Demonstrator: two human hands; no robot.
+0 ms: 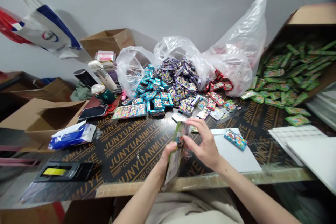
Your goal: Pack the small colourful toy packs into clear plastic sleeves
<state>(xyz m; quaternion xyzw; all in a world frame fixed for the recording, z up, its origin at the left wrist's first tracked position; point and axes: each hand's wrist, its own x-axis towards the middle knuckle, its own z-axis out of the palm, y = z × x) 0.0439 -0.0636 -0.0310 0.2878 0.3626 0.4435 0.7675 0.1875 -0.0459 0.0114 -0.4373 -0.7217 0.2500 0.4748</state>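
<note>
Above the table's front edge, a flat, green-edged packet (175, 157) stands tilted on end, its lower part pale and slightly blurred. My left hand (166, 155) grips it from the left, thumb on its near side. From the right, my right hand (204, 145) has its thumb and fingers closed at the packet's upper edge; the exact contact is partly hidden. A blue patterned small box (235, 139) lies on a white sheet (243, 159) to the right of my right hand. Just beyond the hands lie several loose small boxes, among them a red one (215, 98).
Piles of blue boxes (154, 91), purple boxes (181, 77) and red boxes spill from clear plastic bags (233, 63). A carton at right holds green boxes (286, 73). At left are a phone (93, 112), a blue packet (72, 136), a black tray (65, 172) and bottles (103, 75).
</note>
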